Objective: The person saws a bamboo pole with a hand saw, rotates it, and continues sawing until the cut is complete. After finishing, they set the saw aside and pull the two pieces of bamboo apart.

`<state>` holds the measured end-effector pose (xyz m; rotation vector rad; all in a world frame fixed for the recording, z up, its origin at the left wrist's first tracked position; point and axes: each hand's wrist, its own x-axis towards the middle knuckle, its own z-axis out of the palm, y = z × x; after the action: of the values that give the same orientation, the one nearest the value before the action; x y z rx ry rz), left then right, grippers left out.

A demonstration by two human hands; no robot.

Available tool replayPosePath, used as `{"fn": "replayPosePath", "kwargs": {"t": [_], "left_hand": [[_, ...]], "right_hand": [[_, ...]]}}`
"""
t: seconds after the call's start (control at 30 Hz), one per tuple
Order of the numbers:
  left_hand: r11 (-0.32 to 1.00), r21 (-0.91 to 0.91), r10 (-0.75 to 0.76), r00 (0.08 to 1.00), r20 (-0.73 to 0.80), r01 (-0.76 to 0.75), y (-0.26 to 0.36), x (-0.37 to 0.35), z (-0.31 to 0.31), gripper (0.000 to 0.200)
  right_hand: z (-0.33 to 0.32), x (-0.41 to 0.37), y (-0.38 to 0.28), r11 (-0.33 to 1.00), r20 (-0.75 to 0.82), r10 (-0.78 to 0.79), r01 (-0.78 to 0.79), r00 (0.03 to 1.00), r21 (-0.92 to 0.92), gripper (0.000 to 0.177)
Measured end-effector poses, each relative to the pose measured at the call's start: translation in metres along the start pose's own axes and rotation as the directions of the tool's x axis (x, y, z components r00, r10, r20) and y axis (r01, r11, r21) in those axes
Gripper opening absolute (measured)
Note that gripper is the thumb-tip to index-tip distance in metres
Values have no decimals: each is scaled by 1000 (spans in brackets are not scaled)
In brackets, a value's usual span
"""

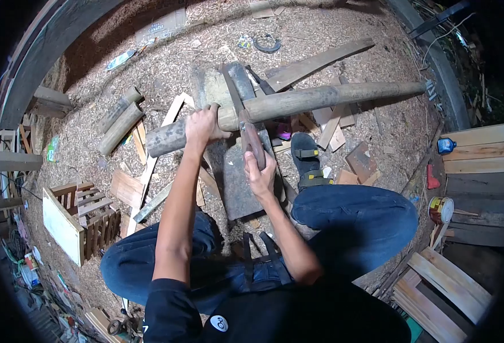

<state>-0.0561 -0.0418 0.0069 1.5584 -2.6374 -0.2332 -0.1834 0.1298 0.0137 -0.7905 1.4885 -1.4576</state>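
Note:
A long bamboo pole [315, 99] lies across a wooden block [243, 191] on the ground in front of me. My left hand [202, 126] is wrapped over the pole left of the blade, pressing on it. Closed around the wooden handle of a handsaw [233, 90] is my right hand [260, 176]. The saw's blade crosses the pole just right of my left hand and points away from me. Its toothed edge is too small to make out. Pale dust covers the block beyond the pole.
Two short bamboo pieces [120, 127] lie at the left. A slatted wooden crate [80, 220] stands near my left knee. Boards [326, 62] and offcuts litter the shavings-covered ground. At the right are a tin can [441, 210] and stacked planks [446, 286]. A black tape ring [267, 43] lies farther off.

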Motion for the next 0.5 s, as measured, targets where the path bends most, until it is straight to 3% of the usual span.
{"fn": "replayPosePath", "kwargs": {"t": [0.07, 0.23, 0.3, 0.4, 0.5], "left_hand": [[1000, 7, 27, 997, -70, -27, 1, -4, 2, 87], [1000, 2, -21, 1000, 2, 21, 4, -4, 1, 89], [994, 54, 100, 992, -74, -96, 1, -8, 3, 90], [985, 126, 132, 986, -102, -119, -2, -16, 2, 90], [996, 87, -10, 999, 35, 7, 4, -7, -3, 89]], "right_hand": [[5, 3, 0, 1000, 1, 4, -4, 1000, 3, 28], [12, 7, -10, 997, 21, -12, 13, 1000, -72, 27], [14, 7, -16, 995, -4, -32, 31, 999, -96, 26], [13, 10, -16, 975, 16, -114, 115, 993, -191, 25], [20, 8, -16, 967, -8, -141, 136, 990, -214, 25]]}}
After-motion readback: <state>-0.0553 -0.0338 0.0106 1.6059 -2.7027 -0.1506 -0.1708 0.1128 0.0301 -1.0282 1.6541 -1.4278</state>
